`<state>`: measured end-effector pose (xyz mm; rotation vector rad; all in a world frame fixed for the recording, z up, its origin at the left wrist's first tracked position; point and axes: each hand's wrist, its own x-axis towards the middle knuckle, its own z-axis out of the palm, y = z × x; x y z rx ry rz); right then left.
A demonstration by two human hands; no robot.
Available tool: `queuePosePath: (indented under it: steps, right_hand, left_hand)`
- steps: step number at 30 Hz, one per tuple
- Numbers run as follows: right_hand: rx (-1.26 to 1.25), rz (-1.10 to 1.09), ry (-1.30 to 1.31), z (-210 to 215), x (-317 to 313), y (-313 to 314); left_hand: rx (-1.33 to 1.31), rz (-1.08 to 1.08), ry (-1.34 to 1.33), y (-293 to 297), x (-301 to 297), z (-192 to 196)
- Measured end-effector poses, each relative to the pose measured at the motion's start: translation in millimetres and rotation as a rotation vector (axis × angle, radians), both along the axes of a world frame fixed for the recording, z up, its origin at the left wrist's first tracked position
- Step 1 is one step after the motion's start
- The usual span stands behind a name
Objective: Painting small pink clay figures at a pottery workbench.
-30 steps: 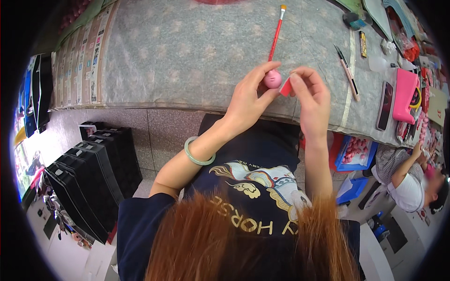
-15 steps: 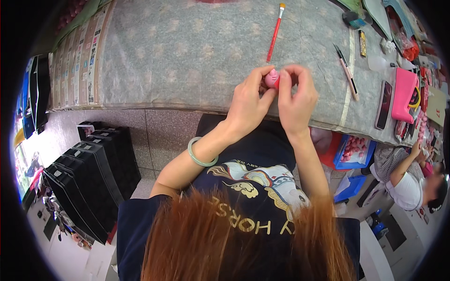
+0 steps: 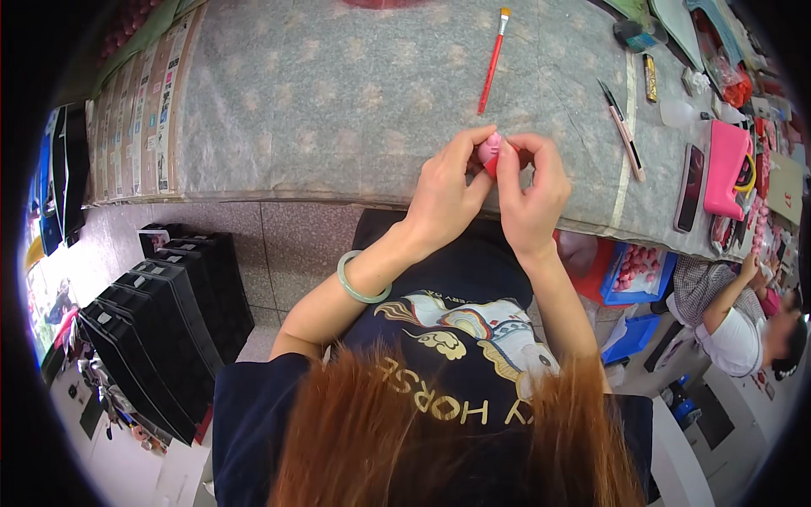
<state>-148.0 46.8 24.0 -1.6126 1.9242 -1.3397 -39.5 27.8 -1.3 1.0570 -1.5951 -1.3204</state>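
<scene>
Just over the near part of the cloth-covered table point(image 3: 321, 110), both hands meet around a small rounded pink figurine point(image 3: 489, 150) with a little knob on top. Something red point(image 3: 492, 168) shows against its lower side; whether it is part of the figurine or a separate piece I cannot tell. My left hand point(image 3: 443, 184) pinches the figurine from the left, thumb and forefinger closed on it. From the other side my right hand point(image 3: 536, 190) presses its thumb and bent fingers to the figurine and the red part. Beyond the hands lies a red-handled paintbrush point(image 3: 492, 72).
On the right of the table are a slim pen-like tool point(image 3: 623, 131), a yellow tube point(image 3: 650, 78), a phone point(image 3: 690, 188) and a pink tape dispenser point(image 3: 725, 182). A blue tray point(image 3: 621, 297) of pink pieces stands below. Black cases point(image 3: 156, 321) stand at left; another person point(image 3: 728, 334) sits at right.
More of the red part shows below the pink figurine now. My right thumb and fingers have shifted slightly downward around it, and both hands keep their hold in nearly the same place.
</scene>
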Motion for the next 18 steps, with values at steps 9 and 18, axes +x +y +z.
queuePosePath:
  steps: [9, 18]
  right_hand:
    - [-0.008, -0.053, -0.037, -6.3, -4.6, -5.9]
    - [0.01, -0.044, -0.077, -1.4, 0.1, -1.7]
  left_hand:
    - [0.026, -0.003, 0.024, -2.5, -1.2, -1.0]
    - [0.046, -0.005, 0.049, 0.1, -0.3, -2.6]
